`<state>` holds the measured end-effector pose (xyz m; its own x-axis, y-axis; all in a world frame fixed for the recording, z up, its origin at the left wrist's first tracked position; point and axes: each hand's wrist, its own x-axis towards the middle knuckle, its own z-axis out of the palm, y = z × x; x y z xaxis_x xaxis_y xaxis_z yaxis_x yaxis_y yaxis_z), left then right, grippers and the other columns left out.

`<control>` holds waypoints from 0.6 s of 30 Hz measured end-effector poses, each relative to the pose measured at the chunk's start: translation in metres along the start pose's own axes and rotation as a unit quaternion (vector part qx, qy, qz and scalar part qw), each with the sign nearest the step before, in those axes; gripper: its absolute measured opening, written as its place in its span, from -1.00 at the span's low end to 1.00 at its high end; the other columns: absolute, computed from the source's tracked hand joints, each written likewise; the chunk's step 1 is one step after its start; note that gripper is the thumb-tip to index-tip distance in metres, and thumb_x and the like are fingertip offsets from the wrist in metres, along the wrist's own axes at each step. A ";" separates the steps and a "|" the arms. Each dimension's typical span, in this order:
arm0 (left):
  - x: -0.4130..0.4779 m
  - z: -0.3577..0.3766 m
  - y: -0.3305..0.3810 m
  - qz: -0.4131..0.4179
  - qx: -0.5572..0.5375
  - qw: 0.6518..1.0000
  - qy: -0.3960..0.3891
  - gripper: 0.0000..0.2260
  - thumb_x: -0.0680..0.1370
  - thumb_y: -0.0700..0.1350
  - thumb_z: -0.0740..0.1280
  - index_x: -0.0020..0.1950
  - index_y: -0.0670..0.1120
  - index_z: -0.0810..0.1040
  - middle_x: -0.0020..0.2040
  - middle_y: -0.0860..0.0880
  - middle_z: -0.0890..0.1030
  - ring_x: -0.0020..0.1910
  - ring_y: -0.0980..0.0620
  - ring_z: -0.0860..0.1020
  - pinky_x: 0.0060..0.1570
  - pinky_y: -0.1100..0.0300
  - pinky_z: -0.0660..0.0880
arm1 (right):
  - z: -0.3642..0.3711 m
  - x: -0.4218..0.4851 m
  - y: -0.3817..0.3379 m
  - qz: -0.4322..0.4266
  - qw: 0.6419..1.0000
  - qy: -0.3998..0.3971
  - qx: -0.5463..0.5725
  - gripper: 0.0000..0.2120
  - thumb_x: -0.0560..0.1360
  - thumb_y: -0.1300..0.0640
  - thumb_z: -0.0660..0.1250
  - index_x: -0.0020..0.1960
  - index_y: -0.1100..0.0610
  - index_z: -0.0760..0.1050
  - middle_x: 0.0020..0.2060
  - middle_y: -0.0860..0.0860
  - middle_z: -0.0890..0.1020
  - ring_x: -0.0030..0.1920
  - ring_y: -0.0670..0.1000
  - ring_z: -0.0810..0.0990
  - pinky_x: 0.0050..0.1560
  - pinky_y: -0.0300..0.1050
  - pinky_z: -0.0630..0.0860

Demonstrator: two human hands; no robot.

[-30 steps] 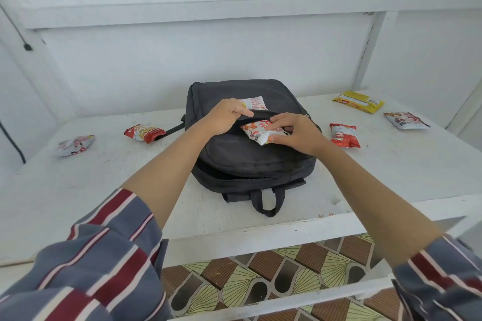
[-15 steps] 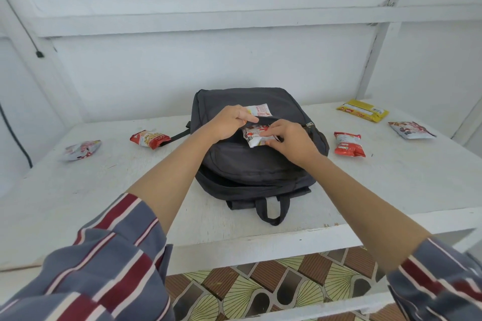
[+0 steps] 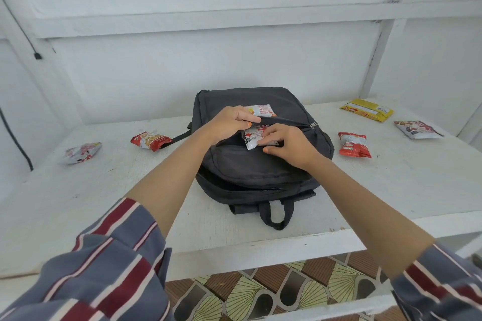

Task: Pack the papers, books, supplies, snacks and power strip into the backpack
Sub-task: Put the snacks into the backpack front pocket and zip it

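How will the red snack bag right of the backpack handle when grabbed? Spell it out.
The red bag looks puffed, so probably light and crushable. Its glossy crinkled film may slip and flex. Lying flat, it is unlikely to roll.

We find print on the snack packets and yellow pack, none legible to us.

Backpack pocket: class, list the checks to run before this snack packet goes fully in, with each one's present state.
1. Pocket held open: left hand grips the pocket edge, ok.
2. Packet held: right hand pinches the white snack packet, ok.
3. Packet fully inside the backpack: not ok, much of it shows.
4. Room inside the pocket: cannot tell, hidden.
5. Zip slider out of the way at the right end: ok.
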<state>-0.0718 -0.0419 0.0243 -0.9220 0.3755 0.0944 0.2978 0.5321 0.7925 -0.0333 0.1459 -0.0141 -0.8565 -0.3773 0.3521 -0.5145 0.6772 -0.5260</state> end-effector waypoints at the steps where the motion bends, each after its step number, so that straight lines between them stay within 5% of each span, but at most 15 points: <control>1: 0.001 0.000 -0.001 -0.001 -0.002 1.000 0.000 -0.73 0.55 -0.35 0.24 0.17 -0.13 0.60 0.12 0.01 0.46 0.21 -0.02 0.45 0.31 0.15 0.36 | 0.002 0.002 0.001 -0.001 1.000 -0.007 -0.019 -0.78 0.44 0.21 0.41 0.09 0.12 0.63 0.14 0.03 0.57 0.15 -0.02 0.50 0.14 -0.34 0.29; 7: 0.002 -0.002 -0.003 0.004 -0.014 1.000 -0.004 -0.72 0.54 -0.35 0.26 0.19 -0.14 0.59 0.16 0.02 0.47 0.24 0.03 0.42 0.28 0.25 0.31 | 0.004 0.018 0.002 0.028 0.997 -0.056 -0.041 -0.69 0.46 0.14 0.39 0.20 0.12 0.57 0.23 0.03 0.51 0.23 0.00 0.46 0.21 -0.29 0.27; 12: 0.005 -0.005 -0.005 0.005 -0.013 1.000 -0.010 -0.72 0.53 -0.35 0.28 0.19 -0.12 0.59 0.22 0.00 0.48 0.29 -0.01 0.41 0.37 0.13 0.30 | -0.010 0.020 -0.005 0.060 0.995 -0.081 0.017 -0.68 0.47 0.05 0.37 0.21 0.10 0.56 0.28 0.00 0.51 0.29 -0.06 0.44 0.26 -0.28 0.26; 18: 0.008 -0.007 -0.008 0.002 -0.012 1.000 -0.010 -0.72 0.53 -0.33 0.28 0.18 -0.10 0.60 0.29 -0.06 0.46 0.30 -0.03 0.39 0.38 0.06 0.31 | -0.016 0.011 -0.019 0.077 0.983 -0.147 0.079 -0.72 0.54 -0.02 0.26 0.11 0.10 0.61 0.19 -0.02 0.58 0.08 -0.15 0.50 0.16 -0.24 0.36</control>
<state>-0.0837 -0.0485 0.0233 -0.9157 0.3926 0.0860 0.2956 0.5126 0.8061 -0.0325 0.1388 0.0120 -0.8874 -0.4599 0.0326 -0.3580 0.6428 -0.6772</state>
